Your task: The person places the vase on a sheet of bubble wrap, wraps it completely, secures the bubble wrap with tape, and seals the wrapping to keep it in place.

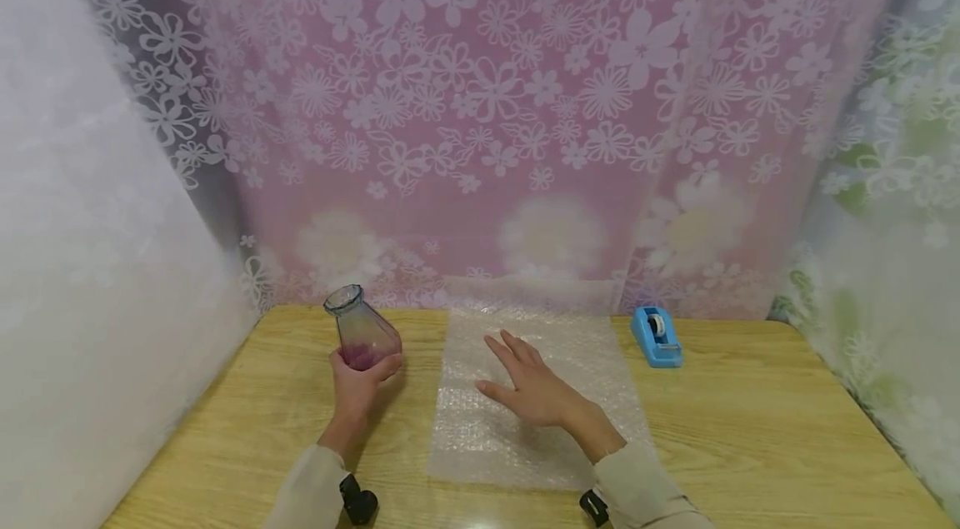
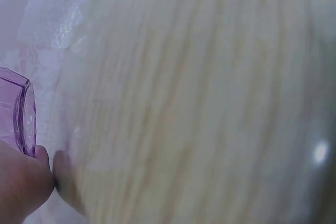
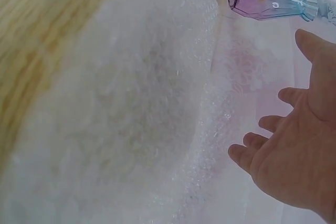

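A faceted glass vase (image 1: 366,337), bluish at the neck and purple toward the base, is gripped low down by my left hand (image 1: 355,391), its mouth tilted up and to the left. The left wrist view catches the purple base (image 2: 25,114) of it beside the thumb. My right hand (image 1: 536,387) is spread with straight fingers and holds nothing. It hovers above a sheet of bubble wrap (image 1: 480,437) laid flat on the table. In the right wrist view the palm (image 3: 299,166) faces the camera, with the vase (image 3: 278,1) beyond it.
A blue tape dispenser (image 1: 658,337) stands on the wooden table (image 1: 750,412) to the right of the bubble wrap. A pink floral curtain (image 1: 450,137) hangs behind the table's far edge, and pale cloth (image 1: 112,221) closes the left side.
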A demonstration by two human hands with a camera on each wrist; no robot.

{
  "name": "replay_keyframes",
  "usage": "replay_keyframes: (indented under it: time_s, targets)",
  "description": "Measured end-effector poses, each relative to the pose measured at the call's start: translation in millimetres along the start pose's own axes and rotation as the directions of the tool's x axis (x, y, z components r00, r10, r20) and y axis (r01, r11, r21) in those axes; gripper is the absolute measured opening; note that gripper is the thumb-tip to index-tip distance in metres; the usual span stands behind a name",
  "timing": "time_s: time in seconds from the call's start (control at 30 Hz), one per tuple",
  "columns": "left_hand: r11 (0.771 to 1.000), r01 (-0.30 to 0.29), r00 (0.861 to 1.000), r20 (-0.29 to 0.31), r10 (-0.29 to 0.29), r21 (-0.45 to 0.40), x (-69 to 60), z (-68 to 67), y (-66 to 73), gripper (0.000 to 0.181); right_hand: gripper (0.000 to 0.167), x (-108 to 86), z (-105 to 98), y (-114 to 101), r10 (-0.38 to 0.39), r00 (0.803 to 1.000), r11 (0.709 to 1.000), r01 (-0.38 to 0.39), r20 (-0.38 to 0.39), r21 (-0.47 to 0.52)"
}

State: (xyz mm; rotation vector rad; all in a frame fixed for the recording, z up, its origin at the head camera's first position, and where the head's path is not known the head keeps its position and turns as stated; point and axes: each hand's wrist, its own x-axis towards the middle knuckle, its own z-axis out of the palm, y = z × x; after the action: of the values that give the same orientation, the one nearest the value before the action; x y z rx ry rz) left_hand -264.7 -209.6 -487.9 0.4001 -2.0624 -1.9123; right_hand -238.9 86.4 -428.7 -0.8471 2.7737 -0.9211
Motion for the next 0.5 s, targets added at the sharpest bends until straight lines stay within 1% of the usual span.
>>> replay_keyframes:
  time_s: [0.13, 0.27, 0.4, 0.5]
  targets:
    - [0.999, -0.018, 1.000, -0.004, 0.018, 0.030, -2.5, -2.1, 2.8, 0.103, 0.076, -2.8, -1.9, 0.7, -0.022, 1.000, 1.000, 0.022, -0.001, -0.007]
    - [0.997, -0.052, 0.999, 0.016, 0.051, 0.063, -5.7, -1.1, 9.1, 0.101, 0.076, -5.8, -6.3, 0.8, -0.020, 1.000, 1.000, 0.020, -0.010, -0.019]
    - [0.994, -0.077, 0.995, 0.067, 0.072, 0.082, -8.5, 2.9, 18.2, 0.100, 0.077, -9.2, -10.6, 2.9, 0.003, 0.999, 0.999, -0.005, -0.040, -0.047]
    - [0.991, -0.081, 0.990, 0.126, 0.067, 0.106, -10.8, 7.0, 25.3, 0.100, 0.077, -13.5, -14.3, 7.0, 0.022, 0.997, 0.997, -0.027, -0.069, -0.071]
